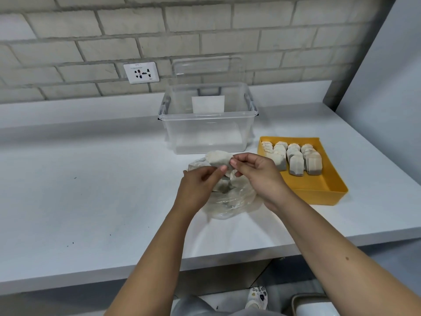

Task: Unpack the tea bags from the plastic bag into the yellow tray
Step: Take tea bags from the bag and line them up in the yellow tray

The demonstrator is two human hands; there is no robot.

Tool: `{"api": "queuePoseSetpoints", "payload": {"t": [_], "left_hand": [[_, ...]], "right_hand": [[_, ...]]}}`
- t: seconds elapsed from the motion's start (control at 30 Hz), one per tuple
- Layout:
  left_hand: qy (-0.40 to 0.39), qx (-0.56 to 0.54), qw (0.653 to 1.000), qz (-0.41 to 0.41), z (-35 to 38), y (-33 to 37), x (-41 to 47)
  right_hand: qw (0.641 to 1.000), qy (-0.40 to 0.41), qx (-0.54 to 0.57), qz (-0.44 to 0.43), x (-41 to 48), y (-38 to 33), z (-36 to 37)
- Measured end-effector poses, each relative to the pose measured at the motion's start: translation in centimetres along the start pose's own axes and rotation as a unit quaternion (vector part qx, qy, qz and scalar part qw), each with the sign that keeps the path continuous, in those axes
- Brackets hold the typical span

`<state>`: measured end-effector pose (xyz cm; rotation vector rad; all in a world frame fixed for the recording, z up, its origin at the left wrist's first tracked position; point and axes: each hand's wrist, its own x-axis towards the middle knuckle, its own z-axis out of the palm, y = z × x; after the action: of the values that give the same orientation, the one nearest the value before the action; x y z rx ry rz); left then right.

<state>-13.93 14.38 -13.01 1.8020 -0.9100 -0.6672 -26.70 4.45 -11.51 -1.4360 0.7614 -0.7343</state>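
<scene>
A clear plastic bag (230, 201) lies crumpled on the white counter, with several tea bags still inside it. Above it, my right hand (257, 174) pinches a pale tea bag (218, 158) by its right end. My left hand (200, 185) hovers just under that tea bag, fingers curled toward it near the bag's mouth; whether it grips anything is unclear. The yellow tray (319, 188) sits to the right, with several tea bags (293, 158) lined up in rows in its far half.
A clear plastic storage bin (207, 124) stands behind the bag, its lid leaning against the brick wall. A wall socket (141, 73) is at the left. The counter's front edge (159, 267) runs below my forearms; a wall panel rises at the right.
</scene>
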Motion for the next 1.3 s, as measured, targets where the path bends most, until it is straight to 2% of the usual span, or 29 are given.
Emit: {"api": "queuePoseSetpoints", "payload": {"t": [0.1, 0.17, 0.23, 0.27, 0.3, 0.37, 0.4, 0.47, 0.57, 0.7, 0.77, 0.83, 0.93, 1.03, 1.1, 1.2, 1.3], "left_hand": [[0.05, -0.107, 0.993, -0.024, -0.2, 0.2, 0.1], [0.076, -0.125, 0.989, -0.028, -0.4, 0.0, 0.3], [0.102, -0.114, 0.988, -0.034, -0.7, -0.4, 0.6], [0.113, -0.106, 0.987, -0.037, -0.8, -0.5, 0.7], [0.12, -0.093, 0.988, -0.037, -0.9, -0.6, 0.8], [0.12, -0.053, 0.991, -0.033, -1.0, -0.7, 0.7], [0.116, -0.031, 0.992, -0.028, -1.0, -0.7, 0.7], [0.11, 0.002, 0.994, -0.018, -0.8, -0.9, 0.7], [0.113, 0.016, 0.993, -0.015, -0.7, -0.8, 0.7], [0.109, -0.027, 0.993, -0.037, -0.7, -0.7, 0.8], [0.096, -0.076, 0.991, -0.047, -0.7, -0.6, 0.8], [0.083, -0.092, 0.991, -0.047, -0.7, -0.6, 0.8], [0.075, -0.072, 0.994, -0.041, -0.7, -0.9, 0.9], [0.072, -0.055, 0.995, -0.047, -0.8, -1.1, 1.0], [0.068, -0.053, 0.995, -0.049, -0.9, -1.0, 0.9], [0.061, -0.062, 0.995, -0.049, -0.9, -0.8, 1.0], [0.061, -0.075, 0.993, -0.061, -1.0, -0.7, 1.2]], "right_hand": [[0.999, -0.018, -0.023, -0.011, 0.1, -0.1, 0.5], [0.998, -0.025, -0.064, -0.012, 0.6, 0.5, 0.5], [0.984, -0.02, -0.173, -0.031, 1.4, 1.4, 0.2], [0.963, -0.016, -0.265, -0.047, 1.9, 1.9, 0.0], [0.926, -0.017, -0.371, -0.063, 2.3, 2.3, -0.3], [0.822, -0.028, -0.561, -0.096, 2.6, 2.9, -0.6], [0.777, -0.034, -0.62, -0.108, 2.8, 3.1, -0.6], [0.717, -0.034, -0.686, -0.116, 2.9, 3.3, -0.4], [0.679, -0.04, -0.725, -0.105, 2.9, 3.2, 0.2], [0.667, -0.034, -0.737, -0.107, 2.6, 3.1, 0.7], [0.67, -0.031, -0.734, -0.109, 2.6, 3.5, 0.6], [0.697, -0.029, -0.709, -0.1, 2.8, 3.8, 0.1], [0.778, -0.01, -0.622, -0.084, 3.0, 3.6, -0.9], [0.87, 0.023, -0.483, -0.096, 2.4, 2.3, -1.7], [0.912, 0.017, -0.397, -0.104, 1.7, 0.9, -2.1], [0.938, -0.03, -0.325, -0.113, 0.9, -1.3, -2.2], [0.937, -0.083, -0.312, -0.132, 0.5, -3.2, -2.1]]}}
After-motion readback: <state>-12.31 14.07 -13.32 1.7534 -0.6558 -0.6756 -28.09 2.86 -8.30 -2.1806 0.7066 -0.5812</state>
